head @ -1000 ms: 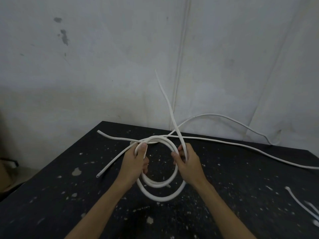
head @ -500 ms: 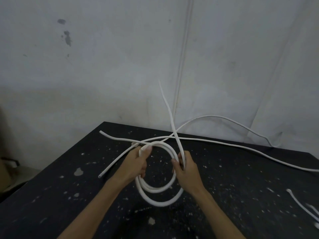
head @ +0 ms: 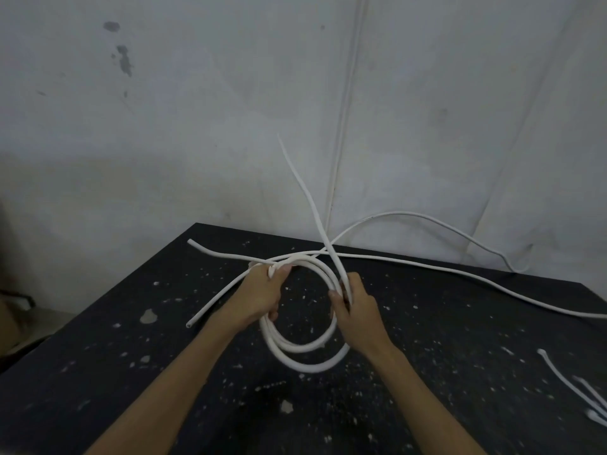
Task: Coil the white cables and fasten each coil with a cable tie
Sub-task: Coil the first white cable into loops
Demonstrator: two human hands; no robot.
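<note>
Flanking the looped white plastic cable coil [head: 308, 367], left hand [head: 262, 297] and right hand [head: 359, 310] both gripped it; free tail [head: 308, 205] pointed up-and-away beside the right

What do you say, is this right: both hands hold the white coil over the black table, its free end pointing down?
No. The left hand and right hand hold the white coil over the black table, but its free end points up; the head view shows it.
</note>
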